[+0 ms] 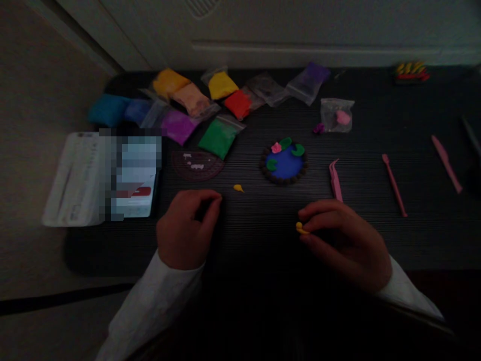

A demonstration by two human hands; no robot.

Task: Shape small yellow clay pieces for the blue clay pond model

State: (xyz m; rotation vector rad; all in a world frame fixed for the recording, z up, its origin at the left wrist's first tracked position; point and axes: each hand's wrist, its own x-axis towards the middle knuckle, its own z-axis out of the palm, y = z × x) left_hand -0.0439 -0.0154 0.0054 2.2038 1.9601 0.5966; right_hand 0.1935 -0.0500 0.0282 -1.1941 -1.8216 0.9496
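Note:
My right hand [343, 240] pinches a small yellow clay figure [300, 228] with a round knob on it, just above the dark table. Thumb and forefinger of my left hand [188, 225] are pressed together; what they hold, if anything, is too small to make out. Beyond that hand lies a small yellow clay drop [238, 188] with a pointed tip. Between and beyond both hands is a clay pond [284, 163], blue inside a ring of dark brown balls, with green leaves and a pink flower. Pink tweezers [335, 180] lie just past my right hand.
Bags of coloured clay, among them a green one [218, 138], spread across the back left. A brown half-round mat [197, 165] lies before them. At left stands a lit phone [139, 175] beside a white case [75, 178]. Pink modelling tools [394, 185] lie at right.

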